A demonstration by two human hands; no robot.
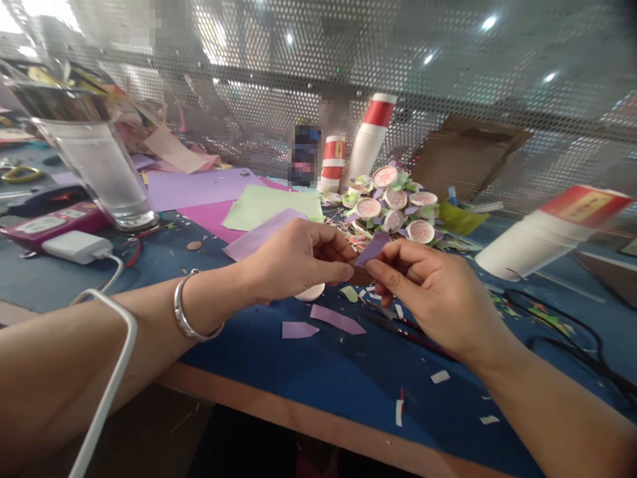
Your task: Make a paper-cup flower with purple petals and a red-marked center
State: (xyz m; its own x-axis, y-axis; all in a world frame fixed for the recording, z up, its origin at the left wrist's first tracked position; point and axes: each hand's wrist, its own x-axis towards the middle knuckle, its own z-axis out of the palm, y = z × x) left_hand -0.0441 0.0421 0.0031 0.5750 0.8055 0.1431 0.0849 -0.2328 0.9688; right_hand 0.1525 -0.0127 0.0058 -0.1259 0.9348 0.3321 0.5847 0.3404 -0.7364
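Observation:
A small purple paper strip [373, 249] is held up over the table between my two hands. My right hand [432, 285] pinches it between thumb and index finger. At the strip's lower left end, my left hand [293, 259] is closed, thumb against fingers, partly hiding that end. Two purple paper pieces with pointed ends lie below: a shorter piece [299, 330] and a longer piece [338, 320]. Dark-red-handled scissors [413, 332] lie partly under my right hand. A white disc [311, 292] shows partly beneath my left hand.
Paper-wrapped round pieces [395, 199] are heaped behind my hands. Paper cup stacks [368, 139] stand behind; another stack [542, 232] leans at right. Purple sheets [199, 189], a green sheet [273, 207], a water glass [107, 166] and a white cable [112, 378] are left. Black cable [587, 332] lies right.

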